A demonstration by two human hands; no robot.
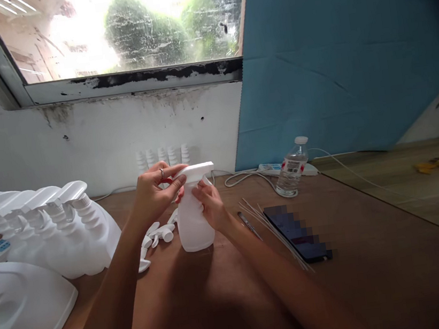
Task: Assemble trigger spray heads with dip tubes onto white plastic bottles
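A white plastic spray bottle [192,227] stands upright on the brown table [356,254] in front of me. My right hand [212,206] is wrapped round its neck and body from the right. My left hand [154,192], with a ring on one finger, is closed on the white trigger spray head [196,172] at the top of the bottle. Loose white trigger heads [158,236] lie on the table just left of the bottle.
A row of assembled white spray bottles [50,230] fills the left side. Thin white dip tubes [270,228], a small tool [247,224] and a dark phone [297,232] lie to the right. A clear water bottle [291,171] and a power strip [274,168] stand by the blue board [343,62].
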